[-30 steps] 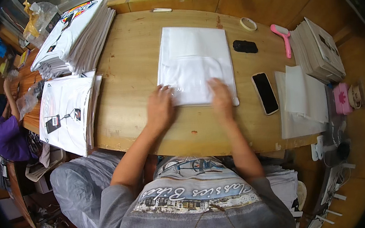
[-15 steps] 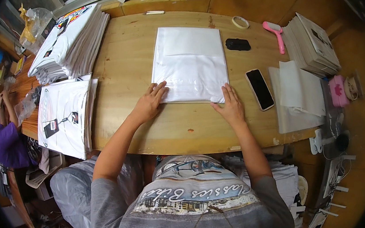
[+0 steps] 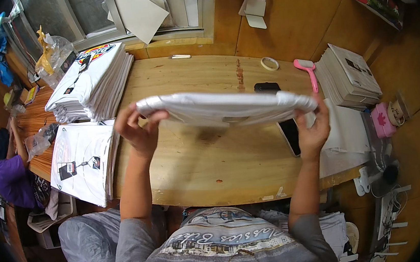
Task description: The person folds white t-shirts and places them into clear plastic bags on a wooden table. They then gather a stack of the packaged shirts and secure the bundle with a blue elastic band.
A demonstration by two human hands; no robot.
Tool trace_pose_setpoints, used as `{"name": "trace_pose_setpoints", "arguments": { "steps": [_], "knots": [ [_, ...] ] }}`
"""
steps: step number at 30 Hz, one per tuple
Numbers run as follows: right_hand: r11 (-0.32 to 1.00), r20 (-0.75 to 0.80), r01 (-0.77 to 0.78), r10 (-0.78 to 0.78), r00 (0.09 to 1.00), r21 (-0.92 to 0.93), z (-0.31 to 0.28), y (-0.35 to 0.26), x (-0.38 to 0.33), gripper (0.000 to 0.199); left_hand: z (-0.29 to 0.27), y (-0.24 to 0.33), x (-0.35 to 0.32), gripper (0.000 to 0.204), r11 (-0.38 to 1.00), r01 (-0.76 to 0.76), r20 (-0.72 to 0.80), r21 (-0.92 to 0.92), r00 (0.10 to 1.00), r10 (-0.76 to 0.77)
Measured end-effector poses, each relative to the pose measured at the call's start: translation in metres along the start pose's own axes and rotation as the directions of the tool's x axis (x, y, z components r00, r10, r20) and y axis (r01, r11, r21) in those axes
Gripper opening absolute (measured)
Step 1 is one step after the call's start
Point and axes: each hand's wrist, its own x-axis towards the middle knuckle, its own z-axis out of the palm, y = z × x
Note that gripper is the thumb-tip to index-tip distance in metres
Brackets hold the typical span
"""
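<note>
A folded white T-shirt in a clear plastic bag [image 3: 217, 106] is held up off the table, seen almost edge-on and slightly blurred. My left hand [image 3: 141, 133] grips its left end, thumb on the near side. At its right end, my right hand [image 3: 315, 129] pinches the corner between thumb and fingers. Beneath it lies the wooden table [image 3: 213, 161]. A phone [image 3: 289, 137] and a black flat object [image 3: 267, 87] are partly covered by the raised bag.
Stacked white T-shirts [image 3: 107, 83] and bagged shirts [image 3: 83, 162] stand on the left. Rightward are a pink lint roller [image 3: 308, 72], a tape roll [image 3: 270, 64], another pile [image 3: 350, 78], and white sheets [image 3: 345, 127]. A person in purple [image 3: 10, 182] sits far left.
Both hands have lifted the bagged T-shirt off the table and tipped it from flat to nearly edge-on. My hands have moved apart to its two ends. The view has tilted up.
</note>
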Motion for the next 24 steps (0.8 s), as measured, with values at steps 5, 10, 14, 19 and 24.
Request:
{"name": "trace_pose_setpoints", "arguments": {
  "steps": [5, 10, 14, 19, 24],
  "knots": [
    [0.998, 0.09, -0.056, 0.056, 0.994, -0.002, 0.043, 0.035, 0.012, 0.03, 0.031, -0.009, 0.002, 0.053, 0.926, 0.361, 0.232, 0.112, 0.896, -0.378],
    [0.839, 0.525, -0.224, 0.495, 0.693, -0.496, 0.092, 0.119, -0.063, 0.032, 0.062, -0.052, -0.103, 0.058, 0.626, 0.164, 0.509, 0.762, 0.446, -0.736],
    [0.757, 0.44, -0.006, 0.386, 0.811, -0.653, 0.137, 0.085, -0.095, 0.04, 0.106, -0.005, -0.145, 0.056, 0.666, 0.144, 0.523, 0.732, 0.508, -0.685],
    [0.677, 0.443, 0.033, 0.443, 0.78, -0.735, 0.168, 0.095, -0.128, 0.042, 0.129, 0.027, -0.148, 0.041, 0.738, 0.203, 0.578, 0.643, 0.504, -0.642],
    [0.666, 0.484, 0.069, 0.464, 0.742, -0.743, 0.165, 0.086, -0.125, 0.042, 0.127, 0.027, -0.152, 0.042, 0.719, 0.208, 0.585, 0.663, 0.455, -0.671]
  ]
}}
